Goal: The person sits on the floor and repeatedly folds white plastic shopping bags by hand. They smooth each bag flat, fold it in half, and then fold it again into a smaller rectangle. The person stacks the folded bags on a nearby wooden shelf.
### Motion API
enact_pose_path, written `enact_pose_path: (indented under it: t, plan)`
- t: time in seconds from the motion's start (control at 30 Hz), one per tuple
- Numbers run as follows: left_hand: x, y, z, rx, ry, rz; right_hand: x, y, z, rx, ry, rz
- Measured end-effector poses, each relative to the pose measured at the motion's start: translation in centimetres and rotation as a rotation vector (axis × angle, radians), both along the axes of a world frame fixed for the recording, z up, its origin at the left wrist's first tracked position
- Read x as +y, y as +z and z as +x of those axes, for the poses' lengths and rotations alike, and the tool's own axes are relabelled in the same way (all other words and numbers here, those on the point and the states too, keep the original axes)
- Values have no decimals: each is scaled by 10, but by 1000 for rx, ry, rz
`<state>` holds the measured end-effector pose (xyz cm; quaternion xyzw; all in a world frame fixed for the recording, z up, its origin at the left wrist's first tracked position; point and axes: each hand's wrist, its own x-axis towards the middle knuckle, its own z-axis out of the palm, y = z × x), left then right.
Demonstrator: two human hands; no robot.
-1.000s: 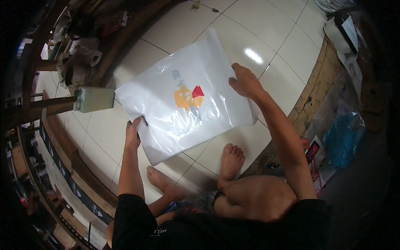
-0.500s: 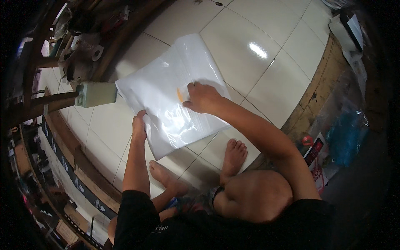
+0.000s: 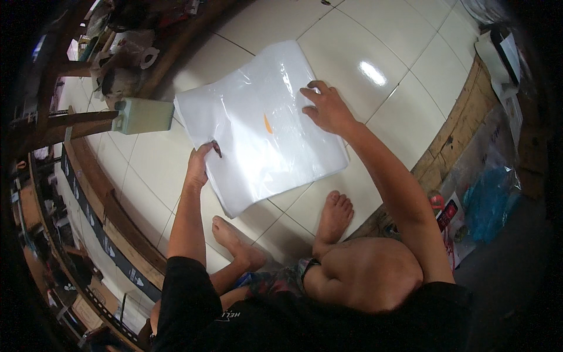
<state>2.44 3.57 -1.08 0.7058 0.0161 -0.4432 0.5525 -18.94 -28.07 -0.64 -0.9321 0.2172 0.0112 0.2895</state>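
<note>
A glossy white plastic-covered sheet (image 3: 252, 105), perhaps several layers thick, lies on the tiled floor in front of my feet. A small curved orange mark (image 3: 268, 124) shows near its middle, and the surface is wrinkled with bright reflections. At its left edge my left hand (image 3: 200, 164) is closed on the sheet, thumb on top, the other fingers mostly hidden underneath. My right hand (image 3: 329, 110) is at the upper right edge, fingers apart and bent over the border. Whether its fingertips press on the sheet I cannot tell.
A pale green jerrycan (image 3: 142, 116) stands left of the sheet, beside a wooden frame (image 3: 82, 129). Plastic bags (image 3: 129, 47) lie further back. A wooden edge (image 3: 448, 132) runs along the right, with a blue plastic bundle (image 3: 491, 196) beyond it. My bare feet (image 3: 335, 214) are close to the sheet.
My right hand has moved from the sheet's middle to its upper right edge, its fingers spreading and uncovering the orange mark. The sheet lies flatter; my left hand stays at the left edge.
</note>
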Motion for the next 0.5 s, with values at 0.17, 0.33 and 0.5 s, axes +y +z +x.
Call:
enact_pose_path:
  t: [0.17, 0.33, 0.5]
  plan:
    - [-5, -5, -11, 150, 149, -116, 26, 10, 0, -104, -128, 119]
    - [-12, -8, -11, 262, 220, -181, -15, -33, 4, 2, -504, 412]
    - [-14, -5, -11, 280, 201, -171, -23, -20, 16, 208, -369, 749]
